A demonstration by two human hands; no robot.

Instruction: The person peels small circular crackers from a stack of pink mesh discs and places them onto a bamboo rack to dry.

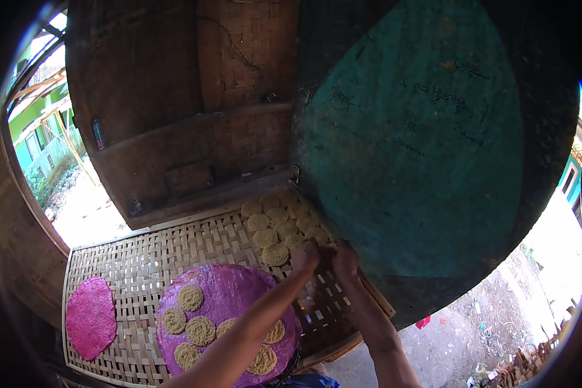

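My left hand (pixel 306 257) and my right hand (pixel 346 258) are close together over the right end of a woven bamboo tray (pixel 150 255). Both have curled fingers, and between them is the edge of a thin, pale round cracker (pixel 327 248), partly hidden and in shadow. Beside my left hand, several similar crackers (pixel 275 254) lie in rows at the tray's far right corner. Under my left forearm sits a round purple sheet (pixel 229 284) with more rough-textured tan crackers (pixel 200 330) on it; the forearm covers part of them.
A smaller pink sheet (pixel 91 317) lies at the tray's left end. Behind the tray rises a brown woven wall (pixel 246 71) with a ledge; a green board (pixel 420 168) with scribbles stands close on the right. Bare ground (pixel 427 355) with litter shows at lower right.
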